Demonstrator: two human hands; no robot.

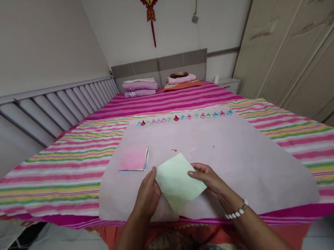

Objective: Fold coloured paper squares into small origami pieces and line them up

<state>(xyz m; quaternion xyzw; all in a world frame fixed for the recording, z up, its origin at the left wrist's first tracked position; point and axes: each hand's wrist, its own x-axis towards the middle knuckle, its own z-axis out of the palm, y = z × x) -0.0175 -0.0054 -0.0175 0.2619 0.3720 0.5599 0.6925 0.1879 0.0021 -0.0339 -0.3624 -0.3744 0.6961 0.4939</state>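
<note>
A pale green square of paper is held up between both hands above a large whitish sheet on the bed. My left hand pinches its left corner, thumb on top. On the opposite side, my right hand grips the right edge, thumb on the face and fingers behind. The paper looks flat, tilted towards me. Left of it lies a stack of coloured paper squares, pink on top. Along the sheet's far edge runs a row of small folded paper shapes in red, blue, pink and green.
A small red item and a tiny dark curl lie on the sheet. Striped bedding surrounds it. Folded pillows rest by the headboard. A slatted rail stands at left, wardrobe doors at right.
</note>
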